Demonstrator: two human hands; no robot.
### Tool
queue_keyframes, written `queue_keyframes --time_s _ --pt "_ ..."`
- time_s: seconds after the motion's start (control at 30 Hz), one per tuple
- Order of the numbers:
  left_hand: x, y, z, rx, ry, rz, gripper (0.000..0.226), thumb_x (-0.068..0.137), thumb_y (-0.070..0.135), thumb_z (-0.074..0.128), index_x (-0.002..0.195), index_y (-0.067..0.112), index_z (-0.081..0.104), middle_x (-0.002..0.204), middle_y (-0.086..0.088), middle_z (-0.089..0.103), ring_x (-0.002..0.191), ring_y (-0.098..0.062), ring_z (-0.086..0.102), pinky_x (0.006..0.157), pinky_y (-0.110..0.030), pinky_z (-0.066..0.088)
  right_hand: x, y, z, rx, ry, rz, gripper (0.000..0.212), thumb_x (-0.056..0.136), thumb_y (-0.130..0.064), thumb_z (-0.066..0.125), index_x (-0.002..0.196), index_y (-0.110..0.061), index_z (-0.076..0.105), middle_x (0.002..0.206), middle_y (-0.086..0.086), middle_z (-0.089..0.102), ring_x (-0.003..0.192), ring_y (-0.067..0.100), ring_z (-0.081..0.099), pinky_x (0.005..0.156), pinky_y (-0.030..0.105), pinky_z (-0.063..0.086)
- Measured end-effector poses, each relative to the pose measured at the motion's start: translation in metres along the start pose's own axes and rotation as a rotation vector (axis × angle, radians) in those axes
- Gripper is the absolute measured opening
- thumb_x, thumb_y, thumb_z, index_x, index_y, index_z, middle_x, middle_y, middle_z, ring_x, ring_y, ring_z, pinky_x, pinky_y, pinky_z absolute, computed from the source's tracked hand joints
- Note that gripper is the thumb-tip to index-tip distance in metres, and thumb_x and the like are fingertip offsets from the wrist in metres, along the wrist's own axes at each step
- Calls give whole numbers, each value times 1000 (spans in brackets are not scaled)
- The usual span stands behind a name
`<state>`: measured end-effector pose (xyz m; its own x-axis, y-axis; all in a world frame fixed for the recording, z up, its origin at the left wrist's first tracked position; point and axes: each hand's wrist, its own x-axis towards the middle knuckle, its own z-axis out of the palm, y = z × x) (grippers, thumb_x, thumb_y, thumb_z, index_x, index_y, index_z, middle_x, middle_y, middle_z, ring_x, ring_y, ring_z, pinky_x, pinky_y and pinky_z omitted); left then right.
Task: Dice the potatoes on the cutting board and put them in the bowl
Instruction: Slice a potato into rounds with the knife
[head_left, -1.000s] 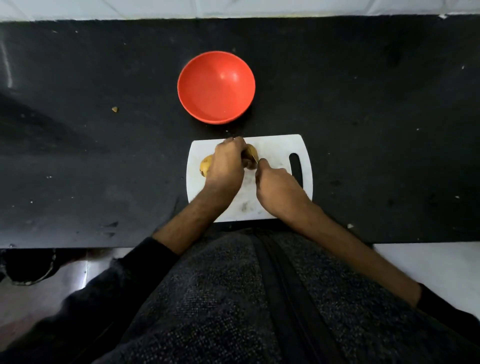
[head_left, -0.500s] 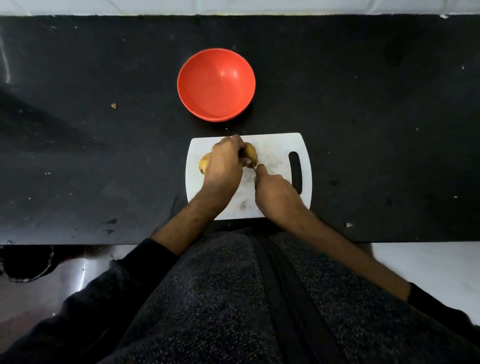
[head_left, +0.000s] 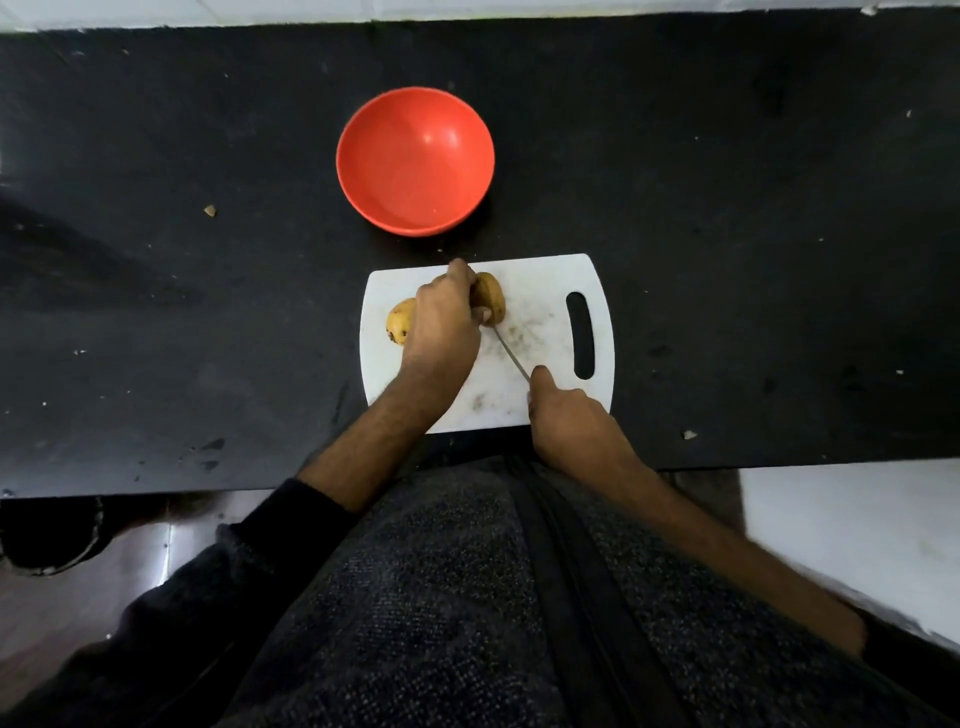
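Note:
A white cutting board (head_left: 550, 280) with a handle slot lies at the counter's near edge. My left hand (head_left: 441, 325) presses down on a yellow-brown potato; one end (head_left: 400, 322) shows left of the hand, and another potato part (head_left: 490, 296) shows to its right. Whether these are two potatoes or one cut piece I cannot tell. My right hand (head_left: 569, 421) grips a knife; its thin blade (head_left: 511, 353) runs up-left, its tip at the potato under my left thumb. The red bowl (head_left: 415, 158) stands just beyond the board and has nothing in it.
The black counter (head_left: 727, 234) carries small scraps at the left (head_left: 209, 210) and near the right front edge (head_left: 689, 434). A white wall strip runs along the back. My dark sweater fills the lower frame.
My right hand has drawn back toward me and to the right, exposing the blade that was hidden beside the potato. My left hand stays on the potato.

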<state>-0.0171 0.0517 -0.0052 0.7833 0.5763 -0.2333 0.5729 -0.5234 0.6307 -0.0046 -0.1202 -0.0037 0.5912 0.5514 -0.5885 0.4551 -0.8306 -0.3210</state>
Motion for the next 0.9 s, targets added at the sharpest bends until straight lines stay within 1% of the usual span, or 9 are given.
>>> queue_keyframes --time_s 0.1,0.2,0.27,0.33,0.43,0.5,0.63,0.8,0.9 --pt "-6 -5 -2 -75 2 -26 28 87 -8 57 104 13 52 89 0 67 84 -14 66 75 -41 57 -6 3 -1 26 -2 -6 5 101 -20 33 102 -16 29 71 4 42 66 32 46 60 43 37" --pt "-12 -9 -5 -190 7 -47 32 86 -4 66 104 16 50 87 4 64 81 -13 69 76 -43 58 -12 7 -6 65 12 -27 12 103 -26 30 97 -16 32 69 5 44 64 33 46 59 41 38" --pt "-15 -12 -7 -235 2 -53 33 85 -2 70 104 17 51 86 7 64 81 -11 69 78 -40 59 -16 9 -12 75 61 -51 16 104 -30 30 95 -16 33 66 4 44 61 33 44 58 40 38" --pt "-18 -15 -7 -201 8 -31 33 83 1 73 104 18 54 85 10 64 84 -11 67 81 -37 58 -19 8 -18 63 156 -98 17 104 -34 31 94 -19 33 62 2 45 56 30 42 55 39 38" --pt "-21 -19 -3 -131 14 44 30 81 5 71 100 20 55 83 11 66 87 -15 63 80 -41 54 -13 5 -24 74 259 -146 16 104 -35 31 96 -21 35 61 1 48 52 25 45 51 38 40" --pt "-21 -19 0 -72 9 85 25 82 10 70 100 20 56 87 7 67 86 -17 62 79 -42 53 -5 2 -25 75 245 -129 18 105 -36 30 99 -21 37 64 1 49 57 26 49 53 39 42" --pt "-18 -12 5 10 5 133 23 85 11 69 105 16 59 96 -2 66 86 -22 62 78 -45 54 8 -6 -25 135 229 -143 18 106 -34 32 100 -19 39 66 -2 49 60 24 52 57 35 36" --pt "-17 -11 6 -80 -2 31 23 85 7 67 105 18 62 92 3 70 83 -14 67 80 -38 56 14 -14 -22 177 221 -149 19 106 -35 31 101 -18 39 72 3 57 62 24 52 58 35 36" --pt "-19 -9 1 -229 -21 -74 22 87 4 70 103 15 62 87 6 71 75 -5 71 71 -25 59 17 -16 -20 177 213 -149 22 106 -35 30 102 -17 42 74 3 58 63 22 55 59 36 39"
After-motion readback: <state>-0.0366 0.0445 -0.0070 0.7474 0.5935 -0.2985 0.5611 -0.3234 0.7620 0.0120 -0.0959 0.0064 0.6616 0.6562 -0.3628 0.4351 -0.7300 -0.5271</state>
